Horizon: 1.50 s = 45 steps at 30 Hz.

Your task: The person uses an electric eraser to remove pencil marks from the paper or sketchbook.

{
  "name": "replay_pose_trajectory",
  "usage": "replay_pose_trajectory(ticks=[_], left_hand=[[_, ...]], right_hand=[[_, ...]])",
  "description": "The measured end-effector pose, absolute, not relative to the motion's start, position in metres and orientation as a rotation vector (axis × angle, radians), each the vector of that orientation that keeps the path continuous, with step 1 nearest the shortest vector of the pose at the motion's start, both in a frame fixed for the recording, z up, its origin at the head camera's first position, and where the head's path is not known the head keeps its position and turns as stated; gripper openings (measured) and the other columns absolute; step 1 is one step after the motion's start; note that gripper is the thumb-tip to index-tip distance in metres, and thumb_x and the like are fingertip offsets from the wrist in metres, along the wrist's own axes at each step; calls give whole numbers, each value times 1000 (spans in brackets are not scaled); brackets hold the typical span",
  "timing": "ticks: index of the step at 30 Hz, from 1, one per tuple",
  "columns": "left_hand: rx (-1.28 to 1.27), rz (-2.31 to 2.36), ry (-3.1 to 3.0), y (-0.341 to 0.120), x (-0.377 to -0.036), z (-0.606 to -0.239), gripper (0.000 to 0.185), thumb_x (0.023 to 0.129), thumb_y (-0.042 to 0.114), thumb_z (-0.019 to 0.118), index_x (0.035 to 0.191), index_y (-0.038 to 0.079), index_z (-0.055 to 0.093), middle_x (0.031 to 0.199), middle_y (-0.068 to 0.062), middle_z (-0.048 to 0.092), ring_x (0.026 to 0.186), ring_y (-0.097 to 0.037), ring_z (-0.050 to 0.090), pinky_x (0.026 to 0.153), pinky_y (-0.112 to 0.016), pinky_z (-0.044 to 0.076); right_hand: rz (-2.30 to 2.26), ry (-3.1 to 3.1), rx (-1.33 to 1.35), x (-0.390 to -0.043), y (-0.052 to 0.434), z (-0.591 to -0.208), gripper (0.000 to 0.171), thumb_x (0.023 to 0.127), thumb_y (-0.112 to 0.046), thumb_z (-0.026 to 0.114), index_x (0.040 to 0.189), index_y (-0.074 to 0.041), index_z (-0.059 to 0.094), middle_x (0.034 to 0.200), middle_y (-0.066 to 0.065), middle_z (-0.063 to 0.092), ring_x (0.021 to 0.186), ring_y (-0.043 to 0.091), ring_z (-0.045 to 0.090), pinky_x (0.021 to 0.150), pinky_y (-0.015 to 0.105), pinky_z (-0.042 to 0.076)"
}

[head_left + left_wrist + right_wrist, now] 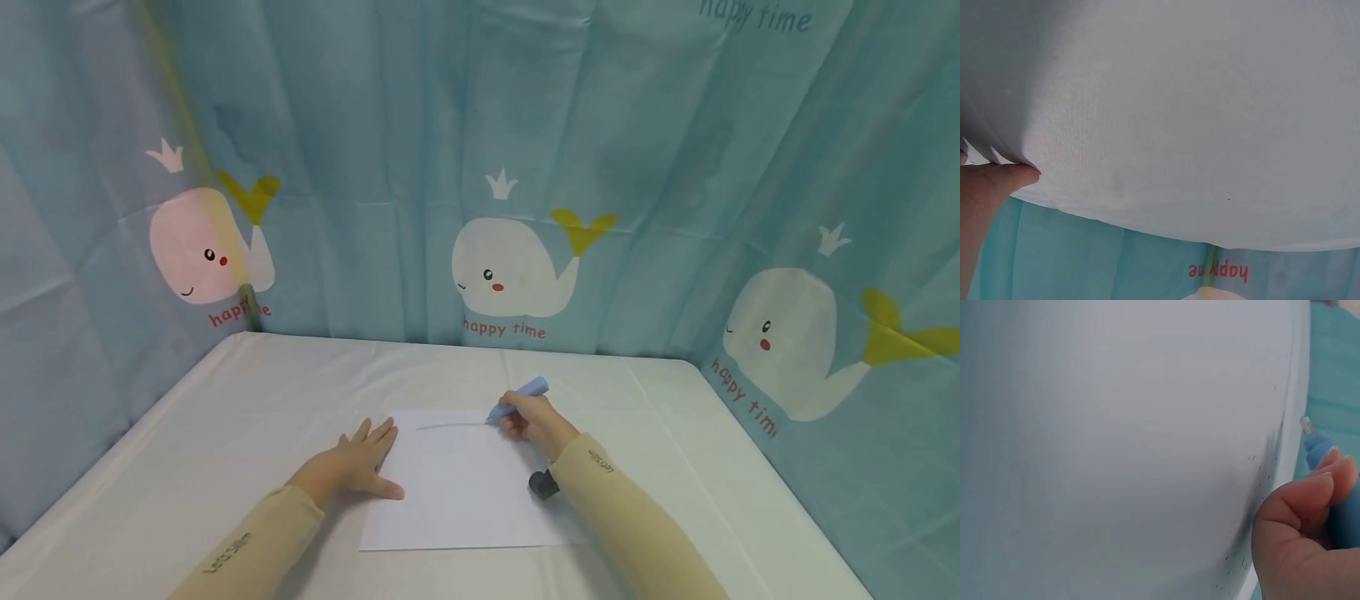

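Note:
A white sheet of paper (465, 492) lies on the white-covered table (225, 417), with a faint grey line (450, 426) drawn near its far edge. My right hand (528, 417) grips a light blue marker (519, 398), its tip touching the paper at the line's right end. The right wrist view shows my curled fingers (1300, 506) round the marker (1319, 450). My left hand (358, 461) lies flat, fingers spread, pressing on the paper's left edge. In the left wrist view only part of that hand (988, 187) shows against the white cloth.
A small black object (543, 483), perhaps a cap, rests on the paper by my right forearm. A teal curtain with whale prints (517, 267) encloses the table at the back and both sides. The table's right edge (757, 450) runs close to the curtain.

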State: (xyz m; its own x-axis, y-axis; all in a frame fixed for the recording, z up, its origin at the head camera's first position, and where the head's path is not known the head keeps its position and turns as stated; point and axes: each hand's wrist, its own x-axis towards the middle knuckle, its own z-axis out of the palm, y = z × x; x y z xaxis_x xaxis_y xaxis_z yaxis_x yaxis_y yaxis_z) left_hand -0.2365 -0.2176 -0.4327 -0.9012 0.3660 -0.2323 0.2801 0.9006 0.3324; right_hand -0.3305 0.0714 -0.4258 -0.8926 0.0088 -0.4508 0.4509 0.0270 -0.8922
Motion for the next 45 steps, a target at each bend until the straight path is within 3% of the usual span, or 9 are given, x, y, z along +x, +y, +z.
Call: replay_pose_trajectory(ticks=[10,19,45], left_hand=[[458,400,2777,-216,-235,-430,108,73,54,79,147,-8,30,156,-27,18,140,-56,7,103,-75,12],[455,385,2771,-217,-235,-429,108,74,54,78,147,-8,29,156,-27,17,140,-56,7,103,-75,12],[472,399,2744,-216,-235,-426,109,75,55,77,148,-9,27,156,-28,15,140,-56,5,103,-75,11]], right_hand=[[-1916,2097,495,-328,69,-426,28,85,-10,65,105,6,56,60,4,58,48,8,53,48,19,43],[-1819,2122,418,-327,65,-426,24,87,-11,67,102,7,60,60,3,57,48,7,51,49,17,43],[-1819,2106,409,-328,63,-429,32,88,-14,69,109,7,58,65,5,59,52,10,54,53,21,46]])
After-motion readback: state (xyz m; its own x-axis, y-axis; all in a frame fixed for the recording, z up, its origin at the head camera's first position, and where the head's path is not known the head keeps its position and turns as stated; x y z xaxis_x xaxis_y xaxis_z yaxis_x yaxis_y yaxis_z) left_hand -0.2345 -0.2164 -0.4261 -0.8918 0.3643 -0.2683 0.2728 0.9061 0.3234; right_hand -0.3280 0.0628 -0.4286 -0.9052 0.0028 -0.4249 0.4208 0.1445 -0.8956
